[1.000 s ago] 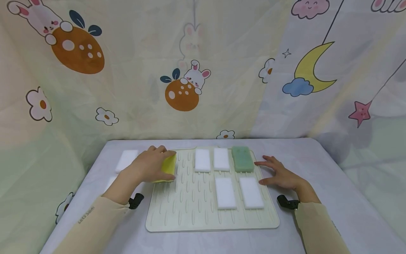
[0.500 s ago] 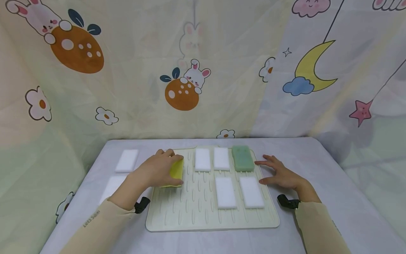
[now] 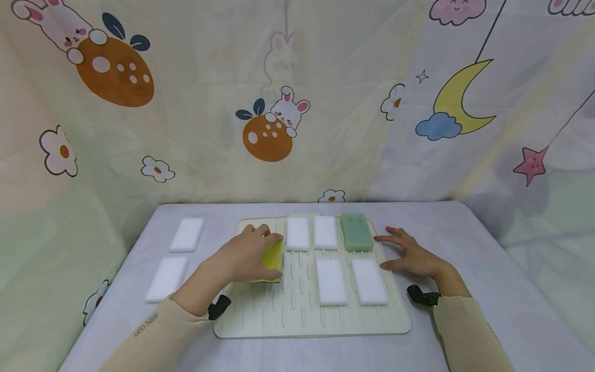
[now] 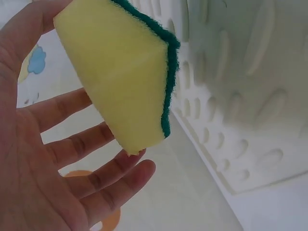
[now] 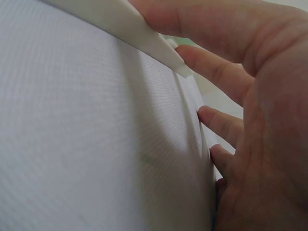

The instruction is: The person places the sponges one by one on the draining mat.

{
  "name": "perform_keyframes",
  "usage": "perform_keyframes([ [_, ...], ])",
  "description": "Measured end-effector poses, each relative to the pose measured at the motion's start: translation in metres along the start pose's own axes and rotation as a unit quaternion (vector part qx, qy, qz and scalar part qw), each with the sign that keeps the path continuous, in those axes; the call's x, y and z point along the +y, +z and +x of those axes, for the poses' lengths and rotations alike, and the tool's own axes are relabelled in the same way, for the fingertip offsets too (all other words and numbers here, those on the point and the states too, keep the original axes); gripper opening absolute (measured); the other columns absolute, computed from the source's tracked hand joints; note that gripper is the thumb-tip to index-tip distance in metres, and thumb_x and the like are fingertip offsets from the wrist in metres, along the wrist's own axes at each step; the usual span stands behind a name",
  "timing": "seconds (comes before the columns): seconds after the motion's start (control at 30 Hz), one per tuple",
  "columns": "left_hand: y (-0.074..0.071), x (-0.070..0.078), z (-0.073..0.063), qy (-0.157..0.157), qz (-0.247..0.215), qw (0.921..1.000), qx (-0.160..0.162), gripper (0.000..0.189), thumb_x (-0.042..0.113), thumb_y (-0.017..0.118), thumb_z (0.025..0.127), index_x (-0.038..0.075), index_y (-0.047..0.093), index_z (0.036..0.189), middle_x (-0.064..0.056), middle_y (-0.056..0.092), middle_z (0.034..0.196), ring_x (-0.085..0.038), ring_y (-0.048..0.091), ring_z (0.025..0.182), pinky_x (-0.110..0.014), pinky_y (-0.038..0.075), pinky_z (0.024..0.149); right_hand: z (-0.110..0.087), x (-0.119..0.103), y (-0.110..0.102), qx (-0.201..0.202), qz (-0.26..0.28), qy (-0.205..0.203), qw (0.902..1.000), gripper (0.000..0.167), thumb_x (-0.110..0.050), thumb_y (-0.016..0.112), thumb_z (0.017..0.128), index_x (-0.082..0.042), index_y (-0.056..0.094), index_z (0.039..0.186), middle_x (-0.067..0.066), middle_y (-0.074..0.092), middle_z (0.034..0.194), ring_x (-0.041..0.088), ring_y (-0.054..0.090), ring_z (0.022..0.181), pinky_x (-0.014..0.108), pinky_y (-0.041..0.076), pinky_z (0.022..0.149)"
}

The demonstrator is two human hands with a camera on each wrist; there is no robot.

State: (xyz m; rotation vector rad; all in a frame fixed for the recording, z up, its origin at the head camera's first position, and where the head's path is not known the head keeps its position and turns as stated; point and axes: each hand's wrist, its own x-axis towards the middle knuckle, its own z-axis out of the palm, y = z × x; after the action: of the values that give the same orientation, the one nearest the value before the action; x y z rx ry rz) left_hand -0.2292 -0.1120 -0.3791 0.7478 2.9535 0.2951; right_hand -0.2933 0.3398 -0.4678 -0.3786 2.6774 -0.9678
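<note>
A yellow sponge point(image 4: 115, 72) with a dark green scouring layer is pinched between the thumb and fingers of my left hand point(image 3: 249, 254). In the left wrist view its green side faces the ribbed cream mat point(image 3: 265, 320), with a gap between them. My right hand point(image 3: 413, 256) rests at the mat's right edge, fingers spread and holding nothing. Its thumb and a fingertip touch or nearly touch that edge in the right wrist view. By its fingers, a green sponge point(image 3: 356, 232) lies in the mat's far right corner.
White sponge blocks lie on the mat: two at the back point(image 3: 297, 234), two nearer the front right point(image 3: 331, 281). Two more white blocks point(image 3: 187, 235) lie on the white-covered table point(image 3: 492, 320) left of the mat. A printed cloth point(image 3: 204, 103) hangs behind.
My left hand has carried the yellow sponge rightward and slightly nearer over the mat, uncovering the white blocks at the left. My right hand has stayed in place.
</note>
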Motion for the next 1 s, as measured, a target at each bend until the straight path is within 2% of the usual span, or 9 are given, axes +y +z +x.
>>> perform_keyframes([
  [0.27,0.009,0.010,0.003,0.005,0.011,0.9998,-0.013,0.074,0.056,0.080,0.081,0.020,0.060,0.143,-0.004,0.057,0.133,-0.028,0.053,0.109,-0.039,0.055,0.084,0.001,0.000,0.000,-0.003,0.002,0.003,1.0000,0.083,-0.042,0.088,0.078,-0.026,0.053,0.151,0.016,0.008,0.174,0.048,-0.011,0.158,0.084,0.005,0.113],
  [0.6,0.022,0.028,0.008,0.007,0.017,0.9995,-0.024,0.070,0.059,0.076,0.082,0.022,0.061,0.140,-0.002,0.058,0.125,-0.024,0.051,0.098,-0.035,0.051,0.073,0.000,0.000,-0.001,-0.006,0.004,0.006,1.0000,0.083,-0.041,0.088,0.079,-0.026,0.052,0.152,0.015,0.007,0.174,0.048,-0.011,0.158,0.085,0.005,0.112],
  [0.83,0.031,0.040,0.013,0.018,0.048,0.9983,-0.028,0.071,0.065,0.072,0.083,0.021,0.061,0.138,-0.002,0.058,0.117,-0.023,0.050,0.090,-0.033,0.047,0.067,-0.001,-0.003,-0.001,-0.005,0.002,0.005,1.0000,0.083,-0.041,0.087,0.079,-0.025,0.052,0.152,0.017,0.009,0.173,0.049,-0.010,0.158,0.086,0.005,0.111],
  [1.0,0.038,0.047,0.017,0.019,0.080,0.9963,-0.024,0.074,0.068,0.071,0.083,0.019,0.062,0.138,-0.005,0.060,0.124,-0.026,0.054,0.093,-0.033,0.049,0.063,0.000,-0.004,0.000,-0.005,0.006,-0.002,1.0000,0.083,-0.040,0.087,0.079,-0.024,0.052,0.152,0.019,0.009,0.173,0.050,-0.010,0.158,0.086,0.005,0.111],
])
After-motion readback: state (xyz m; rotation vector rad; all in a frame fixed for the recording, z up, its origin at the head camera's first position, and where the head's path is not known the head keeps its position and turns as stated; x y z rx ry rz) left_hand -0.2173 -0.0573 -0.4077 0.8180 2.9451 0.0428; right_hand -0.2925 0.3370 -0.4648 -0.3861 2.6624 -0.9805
